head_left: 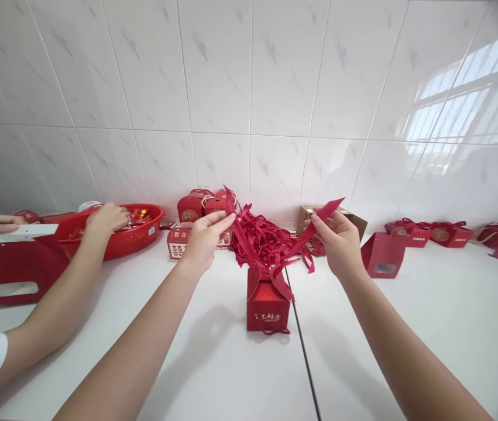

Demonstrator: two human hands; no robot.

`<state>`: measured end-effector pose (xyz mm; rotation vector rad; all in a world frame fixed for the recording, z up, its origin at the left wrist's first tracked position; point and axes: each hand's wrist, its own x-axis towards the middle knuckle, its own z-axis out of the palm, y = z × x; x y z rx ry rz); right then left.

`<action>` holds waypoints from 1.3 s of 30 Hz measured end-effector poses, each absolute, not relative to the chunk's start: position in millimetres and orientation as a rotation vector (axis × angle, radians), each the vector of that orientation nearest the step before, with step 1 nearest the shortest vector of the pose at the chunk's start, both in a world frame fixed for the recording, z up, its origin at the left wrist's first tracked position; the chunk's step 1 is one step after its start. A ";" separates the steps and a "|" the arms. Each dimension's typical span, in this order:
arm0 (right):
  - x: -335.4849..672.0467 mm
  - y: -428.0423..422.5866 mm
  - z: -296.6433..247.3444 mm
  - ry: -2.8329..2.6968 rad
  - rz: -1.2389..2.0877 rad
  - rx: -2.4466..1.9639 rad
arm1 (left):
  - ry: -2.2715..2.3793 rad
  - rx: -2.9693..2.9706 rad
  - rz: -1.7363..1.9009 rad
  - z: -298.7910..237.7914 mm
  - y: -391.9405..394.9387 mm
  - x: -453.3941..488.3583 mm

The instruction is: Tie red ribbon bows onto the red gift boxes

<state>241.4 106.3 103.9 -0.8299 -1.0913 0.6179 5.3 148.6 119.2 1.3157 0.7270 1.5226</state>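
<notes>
A small red gift box (268, 310) with gold lettering stands upright on the white table in front of me. A red ribbon (245, 244) rises from its top in two tails, spread into a V. My left hand (207, 237) pinches the left tail near its end. In my right hand (337, 240) the other tail is pinched between thumb and fingers, its tip sticking out past them. A cord handle hangs at the box's lower front. Behind the box lies a tangled heap of red ribbons (261, 231).
At left, a co-worker's hand (107, 219) reaches into a red basin (143, 234) of wrapped pieces, beside a large red windowed box (16, 266). Several red boxes (205, 204) stand by the wall. A cardboard carton (356, 222), a windowed box (384, 254) and ribboned boxes (450, 235) are at right.
</notes>
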 end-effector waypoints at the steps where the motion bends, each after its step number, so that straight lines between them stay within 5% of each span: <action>1: 237.7 107.4 110.3 -1.120 0.627 -0.834 | 0.711 1.331 1.523 123.9 148.5 8.9; 15: 202.8 110.9 154.6 -1.311 0.908 -0.781 | 0.518 1.456 1.406 154.8 134.7 36.4; 25: 204.4 102.9 141.8 -1.632 1.057 -0.671 | 0.853 1.785 1.424 153.2 113.2 46.1; 31: 209.3 115.5 125.0 -1.559 1.076 -0.700 | 0.814 1.681 1.114 144.2 114.9 41.5; 34: 212.9 117.5 119.9 -1.665 0.818 -0.740 | 0.789 1.535 1.040 140.0 117.7 37.7; 39: 224.3 119.0 111.8 -2.073 -0.234 -0.735 | 0.691 1.257 1.066 136.8 126.8 33.7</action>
